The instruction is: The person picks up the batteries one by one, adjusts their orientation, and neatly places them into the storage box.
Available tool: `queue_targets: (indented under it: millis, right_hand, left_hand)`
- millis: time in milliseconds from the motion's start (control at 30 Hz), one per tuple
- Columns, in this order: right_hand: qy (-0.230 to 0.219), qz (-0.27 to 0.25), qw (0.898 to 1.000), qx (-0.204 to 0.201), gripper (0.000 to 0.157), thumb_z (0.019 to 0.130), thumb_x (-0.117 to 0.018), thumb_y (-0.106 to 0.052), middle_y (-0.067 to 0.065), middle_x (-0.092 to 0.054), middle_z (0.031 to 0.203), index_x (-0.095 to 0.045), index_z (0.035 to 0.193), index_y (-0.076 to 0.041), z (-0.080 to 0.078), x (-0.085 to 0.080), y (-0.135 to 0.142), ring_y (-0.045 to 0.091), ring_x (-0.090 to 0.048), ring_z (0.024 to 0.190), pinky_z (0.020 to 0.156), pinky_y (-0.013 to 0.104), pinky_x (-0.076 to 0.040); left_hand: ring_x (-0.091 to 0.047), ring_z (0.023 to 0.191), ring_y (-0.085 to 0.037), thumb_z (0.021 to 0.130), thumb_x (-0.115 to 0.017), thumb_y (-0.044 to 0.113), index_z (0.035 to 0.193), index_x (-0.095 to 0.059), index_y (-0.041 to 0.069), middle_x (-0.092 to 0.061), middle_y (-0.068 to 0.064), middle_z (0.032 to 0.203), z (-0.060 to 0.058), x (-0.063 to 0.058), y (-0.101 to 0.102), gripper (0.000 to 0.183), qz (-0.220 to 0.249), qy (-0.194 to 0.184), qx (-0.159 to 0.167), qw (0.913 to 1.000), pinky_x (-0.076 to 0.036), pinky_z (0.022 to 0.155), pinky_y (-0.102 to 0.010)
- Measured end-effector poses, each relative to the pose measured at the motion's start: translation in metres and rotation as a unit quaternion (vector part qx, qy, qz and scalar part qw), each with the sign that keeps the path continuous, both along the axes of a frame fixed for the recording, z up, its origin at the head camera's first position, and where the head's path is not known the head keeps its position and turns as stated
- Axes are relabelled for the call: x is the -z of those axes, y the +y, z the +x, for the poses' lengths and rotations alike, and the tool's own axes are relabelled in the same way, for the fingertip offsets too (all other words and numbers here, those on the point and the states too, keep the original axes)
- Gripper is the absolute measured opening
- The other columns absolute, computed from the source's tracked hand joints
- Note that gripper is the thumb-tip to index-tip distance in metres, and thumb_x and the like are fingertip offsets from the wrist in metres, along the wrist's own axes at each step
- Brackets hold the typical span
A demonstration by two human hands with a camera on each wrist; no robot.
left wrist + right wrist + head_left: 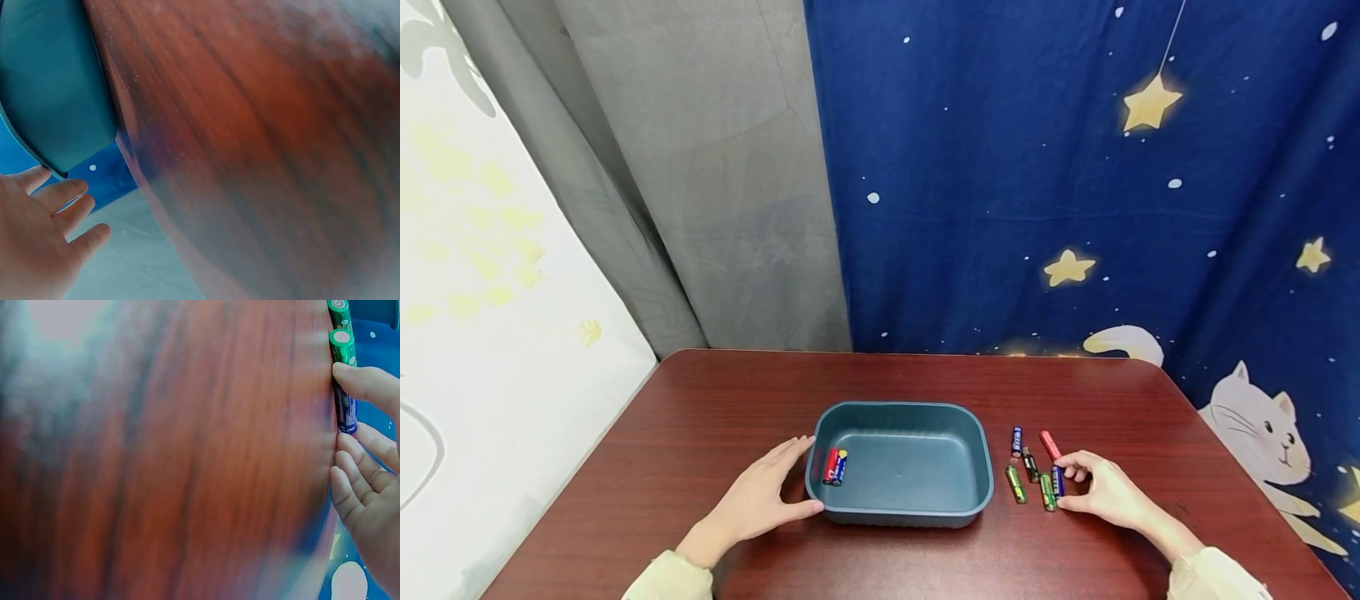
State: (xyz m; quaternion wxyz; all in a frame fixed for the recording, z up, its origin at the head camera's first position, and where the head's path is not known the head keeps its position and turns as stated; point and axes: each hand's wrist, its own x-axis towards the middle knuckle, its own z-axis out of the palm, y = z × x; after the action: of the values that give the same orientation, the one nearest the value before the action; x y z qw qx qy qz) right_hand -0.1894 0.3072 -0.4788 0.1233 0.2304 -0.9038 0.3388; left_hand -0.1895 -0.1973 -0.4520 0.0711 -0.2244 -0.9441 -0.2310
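My left hand (758,496) rests at the left side of a dark teal plastic tray (898,512), with its fingers fairly straight and its thumb at the near-left corner. Two batteries lie side by side in the tray: a red battery (831,466) and a blue-and-yellow battery (840,467). To the right of the tray, my right hand (1105,492) pinches a dark blue battery (1057,482) between thumb and index finger, at its two ends. Beside it lie a green battery (1047,492) and a pink-red battery (1050,445). The left wrist view shows left fingertips (75,186) by the tray rim.
Between tray and right hand lie another green battery (1016,484), a black battery (1030,465) and a blue battery (1017,442). All stand on a reddish-brown wooden table (745,392). Behind it hang a grey curtain (722,208) and a blue starry curtain (970,167).
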Motion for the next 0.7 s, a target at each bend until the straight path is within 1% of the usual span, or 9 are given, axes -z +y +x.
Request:
queue_targets:
  millis: [200, 400, 533, 700]
  right_hand:
    - [0.0, 0.004, 1.0, 0.007, 0.045, 0.055, -0.085, -0.013, -0.007, -0.05, 0.076, -0.062, 0.093, -0.004, -0.001, 0.004, 0.002, 0.004, -0.045, 0.068, 0.056, 0.019, -0.039]
    - [-0.016, -0.004, 1.0, 0.015, 0.044, 0.057, -0.084, -0.013, -0.007, -0.051, 0.076, -0.062, 0.094, -0.004, 0.0, 0.006, 0.002, 0.005, -0.046, 0.067, 0.055, 0.02, -0.04]
    - [-0.032, -0.02, 0.999, 0.018, 0.043, 0.059, -0.083, -0.013, -0.005, -0.051, 0.076, -0.061, 0.095, -0.003, 0.002, 0.002, 0.002, 0.006, -0.046, 0.066, 0.053, 0.02, -0.04]
    - [-0.043, -0.045, 0.998, 0.008, 0.042, 0.061, -0.082, -0.011, 0.0, -0.051, 0.077, -0.06, 0.096, -0.001, 0.003, -0.007, 0.001, 0.01, -0.047, 0.064, 0.047, 0.02, -0.039]
  left_hand:
    - [-0.039, 0.126, -0.026, 0.068, -0.062, 0.066, 0.137, -0.04, 0.019, -0.045, -0.005, 0.136, -0.001, 0.002, 0.0, 0.086, 0.0, 0.004, -0.001, 1.0, -0.039, 0.094, -0.049]
    - [-0.039, 0.126, -0.026, 0.068, -0.062, 0.066, 0.137, -0.04, 0.02, -0.045, -0.005, 0.136, -0.001, 0.002, 0.0, 0.086, -0.001, 0.002, -0.001, 1.0, -0.039, 0.093, -0.05]
    - [-0.039, 0.126, -0.026, 0.068, -0.063, 0.064, 0.137, -0.04, 0.019, -0.045, -0.006, 0.136, -0.001, 0.002, 0.0, 0.086, -0.001, 0.0, -0.002, 1.0, -0.039, 0.093, -0.051]
    - [-0.039, 0.126, -0.026, 0.068, -0.065, 0.063, 0.137, -0.041, 0.018, -0.045, -0.006, 0.136, -0.001, 0.001, 0.0, 0.085, 0.0, 0.001, -0.001, 1.0, -0.039, 0.094, -0.05]
